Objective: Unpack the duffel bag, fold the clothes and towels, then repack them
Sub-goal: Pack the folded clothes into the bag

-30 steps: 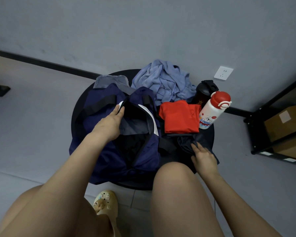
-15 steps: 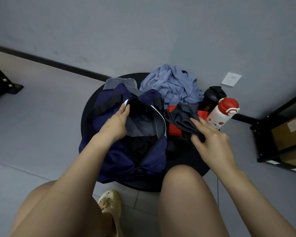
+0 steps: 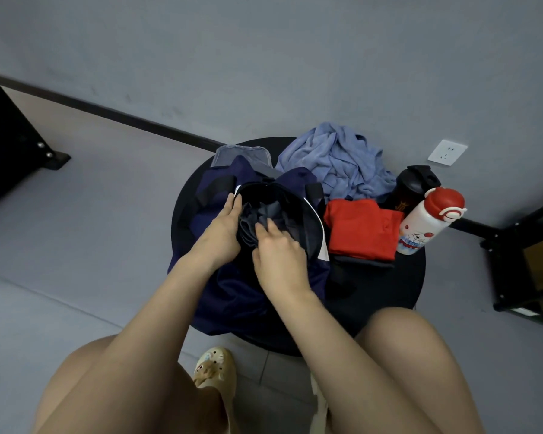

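Two bare knees frame the bottom of the view, with a beige clog (image 3: pixel 215 369) on the grey floor between them. Just beyond them stands a round black table (image 3: pixel 386 296), and most of its left half is taken by the navy blue fabric duffel bag (image 3: pixel 232 296). The bag's long axis runs from the near edge of the table away toward the wall, and its unzipped mouth faces up.

The left hand (image 3: pixel 218 231) rests at the left rim of the opening, fingers fairly straight and laid along the edge. The right hand (image 3: pixel 279 255) reaches into the mouth, its fingers curled down onto a dark grey folded garment (image 3: pixel 264 214) that sits inside the bag; whether they pinch it or only press it cannot be told.

To the right of the bag, touching its side, lies a folded red shirt (image 3: pixel 362 231) on top of a dark folded piece. Bare tabletop shows near the right front rim. Just beside the shirt stands a white bottle with a red cap (image 3: pixel 427 223), tilted in the wide lens, and behind it a black tumbler (image 3: pixel 413 186). At the far edge a crumpled light blue towel (image 3: pixel 339 161) is heaped against the grey wall, beside a grey flap (image 3: pixel 240 155).
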Available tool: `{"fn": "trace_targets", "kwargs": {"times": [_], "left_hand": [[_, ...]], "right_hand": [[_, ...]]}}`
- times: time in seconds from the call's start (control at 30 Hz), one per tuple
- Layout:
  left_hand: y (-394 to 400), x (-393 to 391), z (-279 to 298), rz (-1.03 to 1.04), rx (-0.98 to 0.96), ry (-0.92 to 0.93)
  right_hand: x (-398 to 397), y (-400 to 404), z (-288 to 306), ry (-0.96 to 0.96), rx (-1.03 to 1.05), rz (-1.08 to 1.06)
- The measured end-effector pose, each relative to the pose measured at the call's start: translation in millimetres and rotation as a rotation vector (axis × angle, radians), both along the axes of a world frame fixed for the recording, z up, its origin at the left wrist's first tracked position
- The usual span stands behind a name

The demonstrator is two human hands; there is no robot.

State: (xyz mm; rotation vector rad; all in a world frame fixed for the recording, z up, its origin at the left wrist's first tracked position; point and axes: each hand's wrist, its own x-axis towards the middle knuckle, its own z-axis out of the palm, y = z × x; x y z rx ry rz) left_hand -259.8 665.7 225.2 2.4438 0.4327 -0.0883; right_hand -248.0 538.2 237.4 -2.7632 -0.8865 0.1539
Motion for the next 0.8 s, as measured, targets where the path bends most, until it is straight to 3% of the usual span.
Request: {"fn": "trace_targets", "kwargs": {"times": [0.2,0.4,0.47,0.5,0.57,0.63,0.67,0.8], "left_hand": [[-2,0,-1,-0.062,-0.018,0.066],[-3,1,-3,-0.108,0.007,0.099],[-1,1,-8,-0.133,0.024,0.122],[-1,1,-11,-0.148,0.042,0.136],[0,1,-17,-0.17,0.11,0.18],[-2,1,-21,-0.171,0.232,0.26],[-5,1,-22,-0.183,0.327,0.295],[-28,5,-16,-0.31,0.686,0.155]], "right_hand": [[-8,19,-42,0.119,-0.15,-0.018],[8,13,-61,0.43,-0.125,0.031],[13,0,-62,0.503,0.021,0.076],[16,-9,-61,0.495,0.128,0.051],[29,-31,-58,0.242,0.295,-0.062],[43,-49,-61,-0.118,0.27,-0.188],[49,-54,-63,-0.198,0.207,-0.255],[58,-58,-62,0.039,-0.076,-0.336]]}}
